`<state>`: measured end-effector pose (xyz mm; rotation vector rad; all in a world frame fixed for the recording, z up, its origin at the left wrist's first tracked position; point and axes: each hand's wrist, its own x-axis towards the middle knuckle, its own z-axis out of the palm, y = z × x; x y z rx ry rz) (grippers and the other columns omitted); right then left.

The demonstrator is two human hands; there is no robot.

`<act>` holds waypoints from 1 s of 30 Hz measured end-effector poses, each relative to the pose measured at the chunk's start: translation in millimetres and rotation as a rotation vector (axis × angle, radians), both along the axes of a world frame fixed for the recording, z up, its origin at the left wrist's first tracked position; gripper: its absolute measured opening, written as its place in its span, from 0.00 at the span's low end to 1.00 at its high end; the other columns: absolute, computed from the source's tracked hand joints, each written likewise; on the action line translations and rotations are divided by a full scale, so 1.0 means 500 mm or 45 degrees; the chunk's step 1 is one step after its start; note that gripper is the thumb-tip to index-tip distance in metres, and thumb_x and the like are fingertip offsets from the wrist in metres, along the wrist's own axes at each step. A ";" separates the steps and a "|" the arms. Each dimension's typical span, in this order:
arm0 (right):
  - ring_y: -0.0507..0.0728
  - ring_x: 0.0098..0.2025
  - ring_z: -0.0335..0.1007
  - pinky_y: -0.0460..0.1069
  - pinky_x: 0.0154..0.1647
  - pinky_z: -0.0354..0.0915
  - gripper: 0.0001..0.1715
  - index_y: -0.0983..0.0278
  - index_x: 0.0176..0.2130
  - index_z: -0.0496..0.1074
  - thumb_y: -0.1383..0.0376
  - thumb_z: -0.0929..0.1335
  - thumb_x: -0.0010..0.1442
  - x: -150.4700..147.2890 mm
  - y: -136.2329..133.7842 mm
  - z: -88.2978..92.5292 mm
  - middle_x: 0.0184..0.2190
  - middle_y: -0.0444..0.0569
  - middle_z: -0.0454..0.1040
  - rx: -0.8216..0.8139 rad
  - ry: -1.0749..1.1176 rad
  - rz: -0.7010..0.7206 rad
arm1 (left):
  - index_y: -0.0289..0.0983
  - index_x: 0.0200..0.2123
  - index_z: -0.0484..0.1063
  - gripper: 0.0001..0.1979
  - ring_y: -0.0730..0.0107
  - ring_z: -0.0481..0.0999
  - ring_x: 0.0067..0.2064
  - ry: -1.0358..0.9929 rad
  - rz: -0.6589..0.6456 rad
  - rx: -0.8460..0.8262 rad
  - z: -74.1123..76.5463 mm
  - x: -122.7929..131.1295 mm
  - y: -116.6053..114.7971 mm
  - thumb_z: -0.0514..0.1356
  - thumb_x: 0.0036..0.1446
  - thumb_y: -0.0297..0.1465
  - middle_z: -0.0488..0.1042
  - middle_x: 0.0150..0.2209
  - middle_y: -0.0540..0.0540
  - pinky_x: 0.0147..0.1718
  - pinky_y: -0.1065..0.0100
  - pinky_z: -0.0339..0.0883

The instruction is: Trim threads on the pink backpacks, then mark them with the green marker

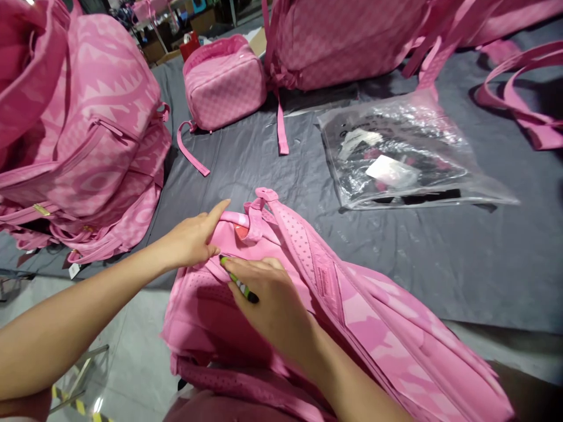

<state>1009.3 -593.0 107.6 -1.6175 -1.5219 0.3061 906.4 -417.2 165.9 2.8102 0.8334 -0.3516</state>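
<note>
A pink backpack (378, 334) with a wavy pattern and perforated straps lies at the near table edge, its top toward the table. My left hand (193, 237) is on the fabric near the top handle, thumb and forefinger spread apart with a pink edge between them. In my right hand (268, 293) is a small green and black tool (240, 282), its green end against a seam just beside my left thumb. The tool's tip is too small to make out. A red-orange patch (241, 231) shows beside the top loop.
Patterned pink backpacks (101, 123) are stacked on the left. A small checkered bag (226, 88) and a larger checkered one (343, 41) stand at the back. A clear plastic bag (396, 158) lies on the grey-covered table (264, 170); loose pink straps (519, 99) are at right.
</note>
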 end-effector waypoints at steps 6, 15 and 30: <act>0.58 0.45 0.79 0.53 0.48 0.66 0.18 0.59 0.47 0.78 0.75 0.69 0.59 0.009 -0.012 0.001 0.46 0.45 0.82 -0.022 0.056 -0.025 | 0.42 0.73 0.35 0.50 0.53 0.76 0.49 -0.029 0.017 -0.035 -0.003 -0.002 0.000 0.63 0.55 0.33 0.75 0.48 0.40 0.44 0.61 0.68; 0.57 0.45 0.79 0.53 0.50 0.63 0.16 0.59 0.48 0.77 0.72 0.70 0.62 0.002 0.008 -0.003 0.46 0.45 0.82 -0.022 0.067 0.031 | 0.42 0.73 0.36 0.50 0.52 0.76 0.51 0.007 0.058 -0.037 0.000 0.007 0.002 0.63 0.54 0.30 0.74 0.51 0.38 0.46 0.61 0.67; 0.58 0.41 0.78 0.53 0.47 0.64 0.14 0.61 0.47 0.79 0.68 0.71 0.61 0.004 -0.015 -0.005 0.41 0.46 0.83 0.030 0.031 -0.164 | 0.41 0.73 0.38 0.51 0.50 0.73 0.57 -0.018 0.068 -0.056 0.008 0.009 -0.007 0.65 0.54 0.31 0.72 0.56 0.36 0.51 0.58 0.67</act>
